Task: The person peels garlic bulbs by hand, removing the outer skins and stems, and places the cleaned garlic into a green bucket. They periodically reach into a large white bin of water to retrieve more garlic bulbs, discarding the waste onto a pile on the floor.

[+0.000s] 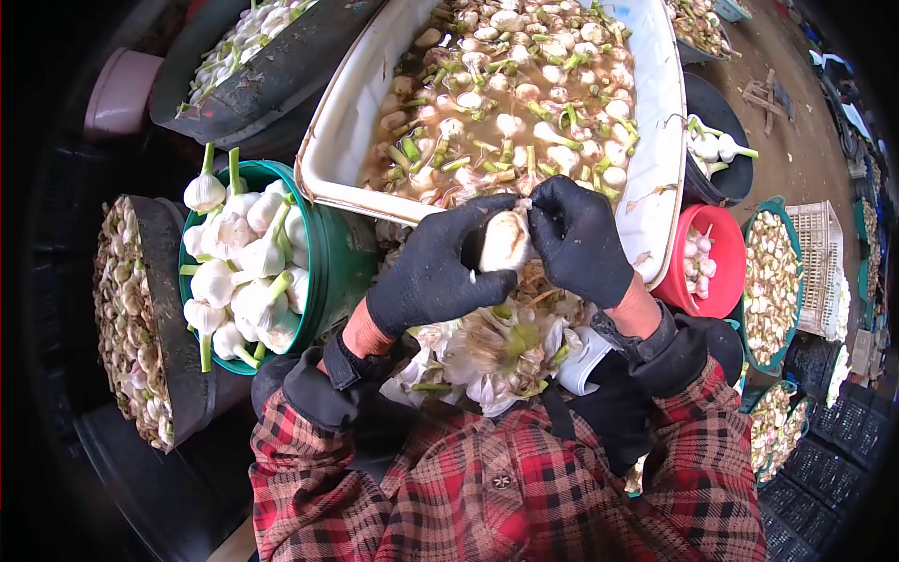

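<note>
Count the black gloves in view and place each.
2. One covers the left hand, cupping a garlic bulb; the other covers the right hand, pinching the bulb's top. None seems hidden.

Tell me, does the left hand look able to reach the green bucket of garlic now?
Probably yes. The green bucket stands just beside the left hand, with nothing between them. However, that hand and the right hand both grip a garlic bulb, so it is occupied.

Daylight lights a brown dirt floor (791, 140) at two o'clock; a white crate (817, 253) stands at three, black crates (829, 440) at four.
</note>
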The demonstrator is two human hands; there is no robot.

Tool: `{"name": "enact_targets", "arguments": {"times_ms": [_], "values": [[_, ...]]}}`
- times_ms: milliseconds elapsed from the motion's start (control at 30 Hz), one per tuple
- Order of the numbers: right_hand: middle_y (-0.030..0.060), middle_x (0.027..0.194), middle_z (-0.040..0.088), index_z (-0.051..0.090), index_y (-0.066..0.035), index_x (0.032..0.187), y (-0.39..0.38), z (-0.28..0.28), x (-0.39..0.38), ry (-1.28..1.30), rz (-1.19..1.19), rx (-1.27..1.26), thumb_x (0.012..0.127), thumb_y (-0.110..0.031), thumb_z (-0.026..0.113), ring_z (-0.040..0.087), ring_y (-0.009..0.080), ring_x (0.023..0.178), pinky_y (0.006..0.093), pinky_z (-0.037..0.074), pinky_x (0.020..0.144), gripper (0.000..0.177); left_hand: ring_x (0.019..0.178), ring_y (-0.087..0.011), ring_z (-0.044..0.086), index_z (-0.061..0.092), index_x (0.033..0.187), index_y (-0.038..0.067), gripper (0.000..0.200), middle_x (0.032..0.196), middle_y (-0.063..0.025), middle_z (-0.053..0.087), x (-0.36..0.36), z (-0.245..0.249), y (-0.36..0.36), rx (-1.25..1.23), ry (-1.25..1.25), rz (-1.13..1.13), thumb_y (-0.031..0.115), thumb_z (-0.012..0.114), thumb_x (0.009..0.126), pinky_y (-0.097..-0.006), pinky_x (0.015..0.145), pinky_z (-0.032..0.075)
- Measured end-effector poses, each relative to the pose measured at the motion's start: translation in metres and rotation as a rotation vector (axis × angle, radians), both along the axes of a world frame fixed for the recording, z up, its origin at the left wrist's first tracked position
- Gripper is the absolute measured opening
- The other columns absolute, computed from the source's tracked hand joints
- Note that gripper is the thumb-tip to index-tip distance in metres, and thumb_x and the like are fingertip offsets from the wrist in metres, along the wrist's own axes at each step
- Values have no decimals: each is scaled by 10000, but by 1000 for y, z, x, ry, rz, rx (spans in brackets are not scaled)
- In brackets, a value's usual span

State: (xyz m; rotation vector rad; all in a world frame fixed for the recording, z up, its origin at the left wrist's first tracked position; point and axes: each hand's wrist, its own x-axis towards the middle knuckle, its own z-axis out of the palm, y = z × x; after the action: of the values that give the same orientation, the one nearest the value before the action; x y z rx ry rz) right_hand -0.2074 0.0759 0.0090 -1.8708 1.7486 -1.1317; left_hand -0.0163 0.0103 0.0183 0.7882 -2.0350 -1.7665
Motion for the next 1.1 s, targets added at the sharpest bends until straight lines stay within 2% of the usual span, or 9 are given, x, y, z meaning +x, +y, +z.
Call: {"name": "enact_targets", "arguments": {"times_ms": [167, 300, 467, 533, 867, 900, 967, 1033, 1100], "values": [[116, 771, 648, 612, 10, 929, -2, 4, 1, -532, 37, 185, 819, -64, 672, 599, 148, 662, 307, 483, 624, 145, 1085, -149, 521, 456, 1310, -30, 589, 1229, -90, 536, -3, -16, 0, 13, 143, 114, 110, 656, 773, -312, 923, 450], [144, 754, 640, 616, -4, 894, 1, 2, 10, -307, -8, 166, 796, -59, 680, 619, 189, 653, 307, 480, 621, 129, 1037, -262, 565, 478, 1219, -45, 599, 1131, -179, 545, -11, -24, 10, -248, -2, 338, 240, 747, 765, -358, 897, 445], [171, 705, 609, 593, 7, 836, 4, -4, 11, -285, -42, 105, 786, -65, 673, 595, 273, 612, 353, 462, 602, 119, 969, -145, 581, 570, 1162, -22, 501, 1024, -88, 634, -7, -17, 6, -219, 35, 275, 212, 762, 763, -299, 857, 470], [174, 706, 611, 590, 15, 831, 3, -5, 10, -292, -70, 123, 798, -66, 664, 588, 271, 607, 356, 454, 598, 115, 962, -132, 577, 580, 1164, -26, 519, 1026, -69, 639, -6, -16, 5, 125, 196, 227, 235, 768, 757, -297, 875, 463], [148, 672, 622, 606, 20, 834, 0, -12, -12, -212, -256, 43, 820, -61, 652, 560, 174, 584, 322, 446, 562, 94, 1122, -264, 565, 403, 1358, -56, 777, 1236, -188, 548, 3, -5, -3, 595, 547, 174, 268, 742, 738, -358, 1006, 425], [148, 672, 622, 606, 20, 834, 3, -10, -17, -211, -254, 43, 820, -61, 652, 560, 174, 584, 322, 446, 562, 94, 1128, -256, 552, 383, 1360, -61, 675, 1240, -181, 543, 9, -4, -9, 640, 569, 84, 227, 668, 820, -383, 1033, 403], [132, 685, 637, 614, 8, 842, 8, -3, -21, -291, -166, 213, 829, -60, 646, 577, 175, 597, 321, 454, 571, 76, 1133, -323, 559, 398, 1342, -35, 580, 1211, -195, 555, 9, -11, -14, 765, 741, 303, 263, 602, 889, -444, 1036, 416], [119, 767, 653, 618, -23, 893, 19, 9, -15, -272, 271, 377, 821, -124, 682, 633, 214, 656, 337, 492, 619, 140, 1138, -407, 551, 413, 1306, 20, 493, 1160, -187, 569, 6, -5, -21, 843, 779, 376, 336, 530, 946, -538, 1019, 425], [113, 833, 634, 632, -52, 954, 26, 21, -1, 149, 330, 153, 783, -182, 725, 637, 274, 694, 368, 500, 625, 234, 1098, -402, 577, 421, 1279, 8, 482, 1140, -195, 573, 5, -11, -18, 875, 759, 307, 329, 544, 942, -523, 967, 477]]}}
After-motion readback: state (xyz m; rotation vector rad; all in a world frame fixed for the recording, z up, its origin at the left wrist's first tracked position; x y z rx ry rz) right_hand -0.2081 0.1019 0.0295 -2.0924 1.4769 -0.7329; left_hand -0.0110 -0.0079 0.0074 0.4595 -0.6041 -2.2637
